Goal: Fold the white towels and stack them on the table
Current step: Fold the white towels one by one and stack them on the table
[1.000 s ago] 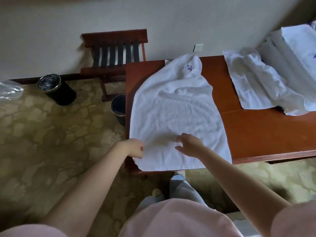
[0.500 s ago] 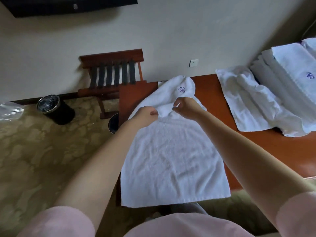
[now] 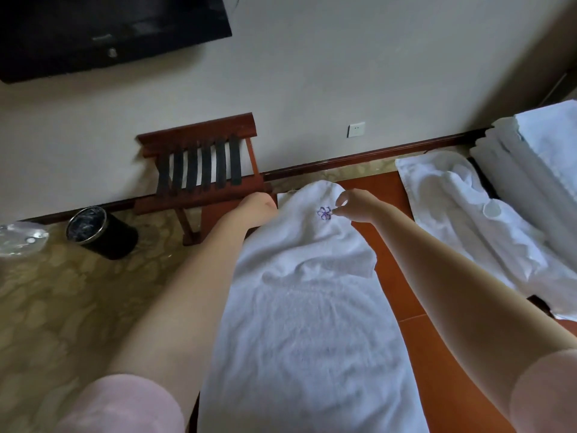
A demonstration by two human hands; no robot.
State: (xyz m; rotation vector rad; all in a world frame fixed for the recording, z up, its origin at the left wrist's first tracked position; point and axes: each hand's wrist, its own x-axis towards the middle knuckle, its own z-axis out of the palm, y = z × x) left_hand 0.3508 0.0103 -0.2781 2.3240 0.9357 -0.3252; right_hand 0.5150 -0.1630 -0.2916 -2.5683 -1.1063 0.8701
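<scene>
A white towel (image 3: pixel 306 323) with a purple embroidered flower lies lengthwise on the red-brown table (image 3: pixel 402 276), its near end hanging over the front edge. At the towel's far left corner my left hand (image 3: pixel 259 204) is curled round the edge. My right hand (image 3: pixel 356 207) pinches the far end just right of the flower. Another white towel (image 3: pixel 462 220) lies crumpled on the table to the right. Beside it stands a stack of folded white towels (image 3: pixel 537 160).
A wooden luggage rack (image 3: pixel 203 164) stands against the wall behind the table's left corner. A black waste bin (image 3: pixel 100 232) sits on the patterned carpet at the left. A dark screen (image 3: pixel 109 29) hangs on the wall. A wall socket (image 3: pixel 356 130) is above the skirting.
Both hands went from the towel's near edge along it to the far end, and now hold the far corners. The camera leaned forward over the table.
</scene>
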